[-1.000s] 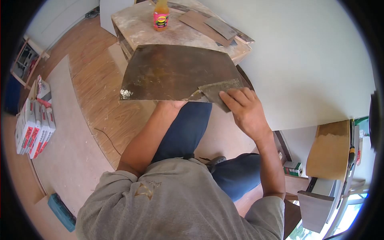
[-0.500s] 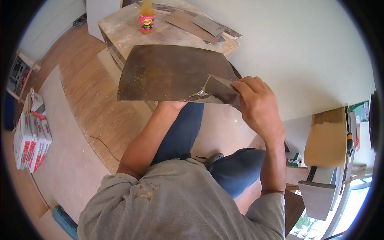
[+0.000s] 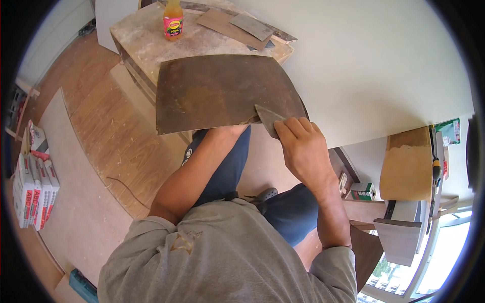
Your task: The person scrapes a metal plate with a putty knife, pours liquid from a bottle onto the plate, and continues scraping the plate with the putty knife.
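A thin, dark brown rectangular sheet (image 3: 217,91) is held up in front of me, above my knees. My left hand (image 3: 227,131) supports it from beneath at the near edge, its fingers hidden by the sheet. My right hand (image 3: 303,144) grips a thin grey flat scraper (image 3: 269,119) with the fingers wrapped over it. The scraper is tilted, and its pointed corner lies over the sheet's near right part. A small glossy smear of adhesive-like material shows by the scraper's edge.
Beyond the sheet stands a dusty wooden table (image 3: 136,38) carrying a soda bottle (image 3: 173,22) and thin board pieces (image 3: 235,30). A white wall (image 3: 364,65) rises on the right. Stacked white-and-red packs (image 3: 35,189) stand at left. A tan panel (image 3: 406,171) is at right.
My right hand has moved left and down, and the scraper has turned from lying nearly flat to tilted. The large glossy smear on the sheet is mostly gone. The view has shifted slightly.
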The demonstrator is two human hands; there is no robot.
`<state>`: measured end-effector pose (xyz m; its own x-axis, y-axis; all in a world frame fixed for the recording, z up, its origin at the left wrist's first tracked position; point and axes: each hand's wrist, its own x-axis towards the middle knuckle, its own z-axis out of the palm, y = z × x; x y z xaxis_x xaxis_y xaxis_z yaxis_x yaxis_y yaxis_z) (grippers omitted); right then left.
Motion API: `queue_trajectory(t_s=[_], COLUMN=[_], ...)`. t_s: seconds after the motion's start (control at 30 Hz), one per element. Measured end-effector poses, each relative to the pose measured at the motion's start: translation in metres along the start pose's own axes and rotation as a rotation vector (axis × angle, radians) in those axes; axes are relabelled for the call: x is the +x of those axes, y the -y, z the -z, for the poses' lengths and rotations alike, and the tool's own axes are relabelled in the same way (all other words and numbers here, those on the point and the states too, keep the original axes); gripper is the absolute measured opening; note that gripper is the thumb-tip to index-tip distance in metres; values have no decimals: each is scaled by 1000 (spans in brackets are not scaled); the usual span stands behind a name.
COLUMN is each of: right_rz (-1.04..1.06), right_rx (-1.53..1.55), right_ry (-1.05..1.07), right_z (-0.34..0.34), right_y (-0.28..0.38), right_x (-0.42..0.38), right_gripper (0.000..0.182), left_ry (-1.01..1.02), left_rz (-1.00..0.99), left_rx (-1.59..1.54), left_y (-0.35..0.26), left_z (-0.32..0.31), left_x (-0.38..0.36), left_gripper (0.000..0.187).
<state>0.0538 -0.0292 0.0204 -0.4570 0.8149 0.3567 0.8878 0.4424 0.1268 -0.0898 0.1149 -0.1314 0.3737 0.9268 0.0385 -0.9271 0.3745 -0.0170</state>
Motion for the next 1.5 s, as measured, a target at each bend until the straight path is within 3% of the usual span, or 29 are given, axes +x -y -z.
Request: queue_trajectory(t_s=[0.23, 0.33, 0.4, 0.53, 0.77, 0.87, 1.03, 1.1, 1.37, 1.5], right_rz=[60, 122, 67, -176, -118, -132, -47, -189, -310, -216], right_rx=[167, 420, 235, 300, 43, -114, 107, -34, -29, -43], right_ry=[48, 78, -61, -163, -111, -37, -16, -133, -79, -47], right_z=[15, 43, 62, 65, -5, -19, 15, 34, 0, -16], right_y=[-1, -17, -25, -30, -24, -15, -3, -7, -24, -10], right_x=[2, 5, 4, 2, -19, -28, -37, -33, -21, -14], right_gripper=[34, 35, 34, 30, 27, 34, 36, 36, 13, 7], left_ry=[159, 36, 21, 109, 137, 143, 162, 104, 128, 135], left_rz=[0, -110, -63, 40, 99, 118, 127, 99, 110, 110], left_rx=[-8, 205, 148, 8, -64, -103, -169, -132, -124, -150], left_y=[-5, -5, -8, -10, -9, -7, -9, -7, -2, 2], left_z=[-14, -26, -21, 0, 5, 3, -5, -18, -9, -8], left_x=[-6, -9, -7, -4, -3, -2, 0, -5, -7, -7], left_gripper=[56, 57, 58, 59, 60, 61, 61, 61, 61, 62])
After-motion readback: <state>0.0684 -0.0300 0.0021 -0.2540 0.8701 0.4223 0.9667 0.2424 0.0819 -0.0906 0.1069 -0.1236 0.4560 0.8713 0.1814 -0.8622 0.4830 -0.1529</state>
